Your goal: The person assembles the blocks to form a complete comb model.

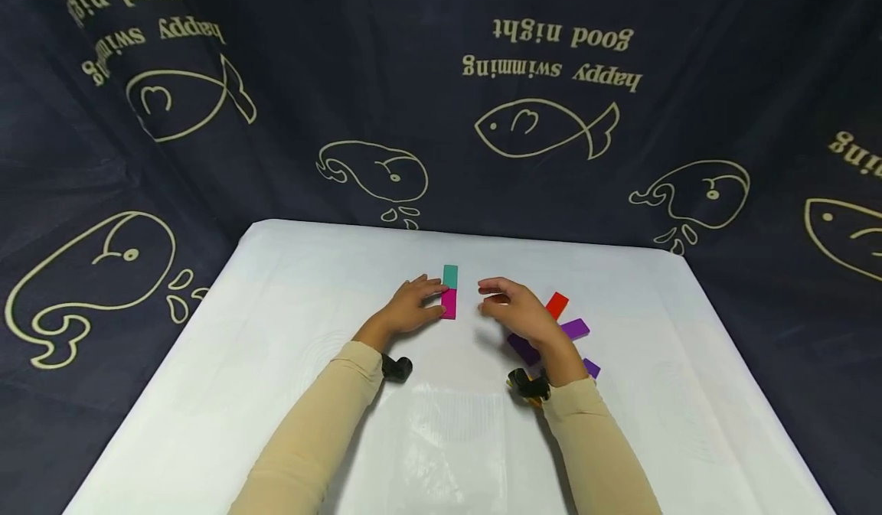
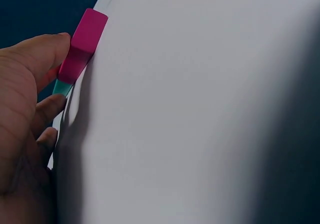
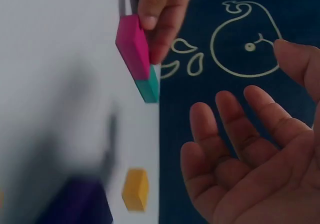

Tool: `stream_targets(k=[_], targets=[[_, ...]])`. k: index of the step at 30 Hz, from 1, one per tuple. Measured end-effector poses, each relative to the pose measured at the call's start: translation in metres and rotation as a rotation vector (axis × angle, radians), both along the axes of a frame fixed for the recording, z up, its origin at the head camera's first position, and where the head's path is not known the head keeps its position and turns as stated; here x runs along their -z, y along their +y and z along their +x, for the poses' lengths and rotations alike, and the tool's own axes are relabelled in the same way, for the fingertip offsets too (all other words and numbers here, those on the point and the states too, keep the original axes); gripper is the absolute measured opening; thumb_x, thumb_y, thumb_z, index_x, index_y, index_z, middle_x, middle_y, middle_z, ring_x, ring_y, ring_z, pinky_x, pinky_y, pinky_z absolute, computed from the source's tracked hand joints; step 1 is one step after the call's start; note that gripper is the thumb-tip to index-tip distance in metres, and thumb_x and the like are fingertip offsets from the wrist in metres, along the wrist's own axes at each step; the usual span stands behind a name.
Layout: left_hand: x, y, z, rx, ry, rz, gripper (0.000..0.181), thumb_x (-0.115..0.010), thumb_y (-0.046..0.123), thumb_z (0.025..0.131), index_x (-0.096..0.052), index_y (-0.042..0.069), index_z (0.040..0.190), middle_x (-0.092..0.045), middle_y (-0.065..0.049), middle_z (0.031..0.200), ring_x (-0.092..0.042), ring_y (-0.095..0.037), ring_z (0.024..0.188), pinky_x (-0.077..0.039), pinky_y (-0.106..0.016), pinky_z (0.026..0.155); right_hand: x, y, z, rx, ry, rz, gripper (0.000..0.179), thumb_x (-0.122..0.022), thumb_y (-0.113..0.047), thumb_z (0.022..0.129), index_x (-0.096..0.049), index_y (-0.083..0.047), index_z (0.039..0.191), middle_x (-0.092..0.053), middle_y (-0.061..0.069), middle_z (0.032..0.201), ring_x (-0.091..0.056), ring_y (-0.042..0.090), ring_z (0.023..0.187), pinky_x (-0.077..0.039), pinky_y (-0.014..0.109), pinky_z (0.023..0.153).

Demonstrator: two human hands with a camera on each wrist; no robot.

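Note:
My left hand [image 1: 412, 306] rests on a magenta block [image 1: 449, 305]. Its thumb touches the near part of the block, and a finger lies by the joint with a teal block [image 1: 450, 276]. These two blocks stand end to end in one line, as the right wrist view also shows. To the right of them, apart from both, my right hand [image 1: 513, 308] hovers with loosely bent fingers and nothing between them. The right wrist view shows its bare palm [image 3: 270, 184] and spread fingers.
Around my right forearm lie a red block [image 1: 556, 304], several purple blocks [image 1: 575, 329] and an orange piece [image 1: 534, 402], partly covered. A yellow block [image 3: 135, 189] shows in the right wrist view. The white table [image 1: 276, 285] ends at a dark printed curtain [image 1: 427, 86].

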State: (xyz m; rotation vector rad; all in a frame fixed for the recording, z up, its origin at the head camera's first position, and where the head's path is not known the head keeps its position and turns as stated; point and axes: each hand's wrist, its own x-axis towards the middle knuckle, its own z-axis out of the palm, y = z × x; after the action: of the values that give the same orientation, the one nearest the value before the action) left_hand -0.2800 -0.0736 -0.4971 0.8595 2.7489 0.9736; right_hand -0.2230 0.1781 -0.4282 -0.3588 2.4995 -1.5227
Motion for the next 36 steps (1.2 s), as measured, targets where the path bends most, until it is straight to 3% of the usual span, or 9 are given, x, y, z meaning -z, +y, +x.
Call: stream_targets(k=[9,17,30,36], targets=[[0.001,0.006,0.005,0.002,0.004,0.001,0.048,-0.064,0.026,0.095,-0.058,0.009,0.139,-0.047,-0.016,0.149,-0.028,-0.038,0.145,-0.015,-0.059,0.116,0.002,0.053,0.047,-0.012,0.064,0.048,0.043,-0.069,-0.018,0.094,-0.057,-0.006,0.133,-0.058,0.02,0.133,-0.058,0.034,0.118,-0.049,0.046,0.097],[0.0,0.004,0.006,0.001,0.005,-0.012,0.048,-0.063,0.027,0.095,-0.057,0.01,0.14,-0.046,-0.015,0.15,-0.028,-0.038,0.145,-0.016,-0.058,0.117,0.008,0.083,0.08,0.017,0.106,0.135,0.044,-0.071,-0.018,0.093,-0.058,-0.002,0.132,-0.062,0.017,0.126,-0.062,0.031,0.107,-0.052,0.031,0.089],[-0.002,0.001,0.005,-0.023,-0.007,-0.011,0.048,-0.064,0.027,0.095,-0.057,0.01,0.14,-0.046,-0.013,0.15,-0.027,-0.035,0.146,-0.014,-0.056,0.118,0.025,0.102,0.095,0.016,0.153,0.211,0.044,-0.074,-0.013,0.09,-0.06,-0.001,0.13,-0.066,0.013,0.115,-0.063,0.03,0.104,-0.055,0.043,0.088],[-0.003,0.0,0.003,-0.023,-0.006,-0.009,0.048,-0.064,0.027,0.095,-0.057,0.011,0.14,-0.046,-0.013,0.15,-0.026,-0.035,0.146,-0.014,-0.056,0.118,0.028,0.112,0.095,0.066,0.196,0.273,0.043,-0.075,-0.012,0.089,-0.061,-0.002,0.128,-0.066,0.012,0.114,-0.063,0.028,0.101,-0.055,0.047,0.086]])
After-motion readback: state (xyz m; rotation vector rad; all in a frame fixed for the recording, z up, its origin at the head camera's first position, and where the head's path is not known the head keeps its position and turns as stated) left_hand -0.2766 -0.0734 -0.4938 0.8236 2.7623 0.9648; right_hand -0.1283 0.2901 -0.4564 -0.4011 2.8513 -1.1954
